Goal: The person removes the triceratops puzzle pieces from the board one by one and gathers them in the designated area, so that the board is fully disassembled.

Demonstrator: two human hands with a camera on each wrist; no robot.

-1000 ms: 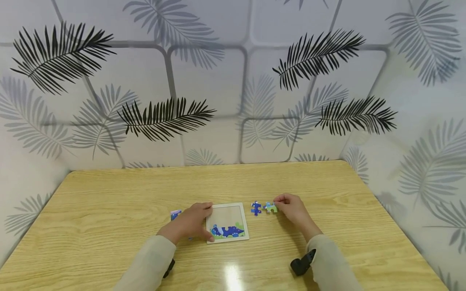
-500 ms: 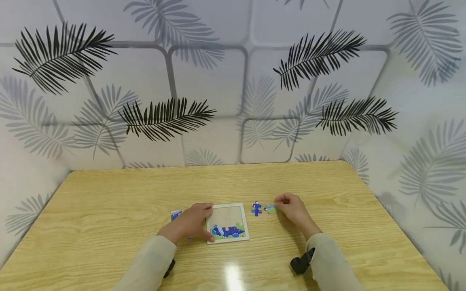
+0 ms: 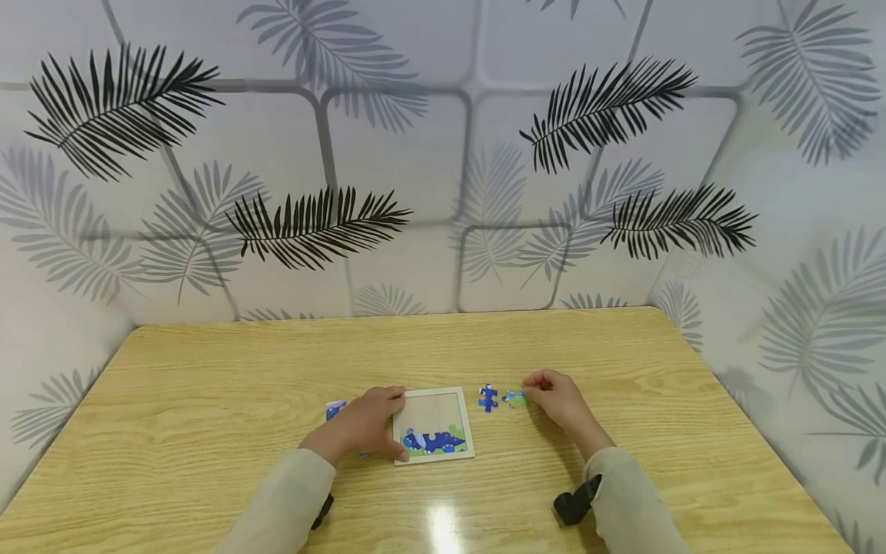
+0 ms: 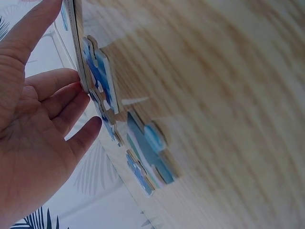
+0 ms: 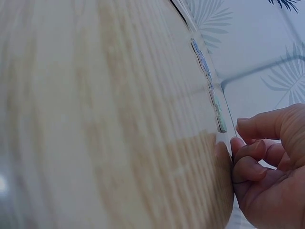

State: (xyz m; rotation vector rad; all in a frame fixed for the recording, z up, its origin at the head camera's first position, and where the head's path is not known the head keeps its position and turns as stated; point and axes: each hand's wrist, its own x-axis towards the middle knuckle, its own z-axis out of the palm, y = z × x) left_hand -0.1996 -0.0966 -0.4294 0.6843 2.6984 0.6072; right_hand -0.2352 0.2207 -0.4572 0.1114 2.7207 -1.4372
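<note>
Left hand spread, touching puzzle frame; right hand curled at green-blue piece, pinch unclear

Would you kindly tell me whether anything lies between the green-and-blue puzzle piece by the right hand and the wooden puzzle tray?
Yes: the dark blue puzzle piece lies between the green-and-blue puzzle piece and the right edge of the wooden puzzle tray. Nothing else visible stands between them.
</note>
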